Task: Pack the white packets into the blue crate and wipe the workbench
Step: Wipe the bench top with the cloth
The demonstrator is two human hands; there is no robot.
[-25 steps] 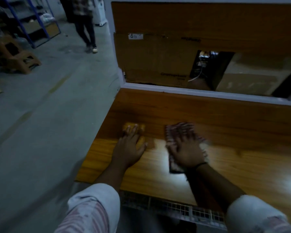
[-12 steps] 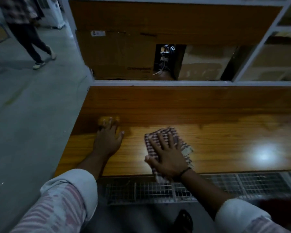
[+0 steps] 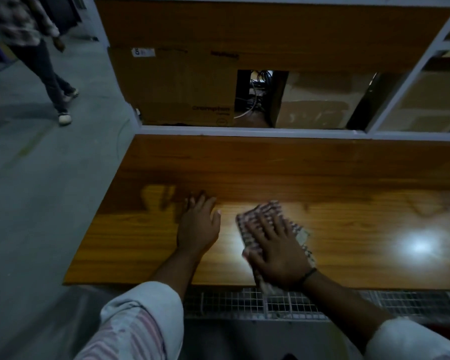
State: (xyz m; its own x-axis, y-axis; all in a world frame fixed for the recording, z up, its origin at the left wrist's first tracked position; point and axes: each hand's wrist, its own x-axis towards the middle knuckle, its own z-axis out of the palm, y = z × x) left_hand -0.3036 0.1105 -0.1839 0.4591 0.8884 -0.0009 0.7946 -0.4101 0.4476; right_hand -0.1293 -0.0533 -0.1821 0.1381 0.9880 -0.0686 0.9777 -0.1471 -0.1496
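Note:
The wooden workbench (image 3: pixel 348 193) fills the middle of the head view. My right hand (image 3: pixel 276 248) lies flat with spread fingers on a red-and-white checked cloth (image 3: pixel 255 214), pressing it onto the bench near the front edge. My left hand (image 3: pixel 198 224) rests flat on the bare wood just left of the cloth, fingers straight. No white packets or blue crate are in view.
Behind the bench a white-framed shelf holds cardboard boxes (image 3: pixel 182 84) and cables (image 3: pixel 255 97). A wire mesh shelf (image 3: pixel 244 302) runs under the front edge. Another person (image 3: pixel 37 58) walks on the grey floor at far left.
My right hand has slid the cloth toward the right along the bench, and my left hand has shifted right with it. The person at left has walked nearer.

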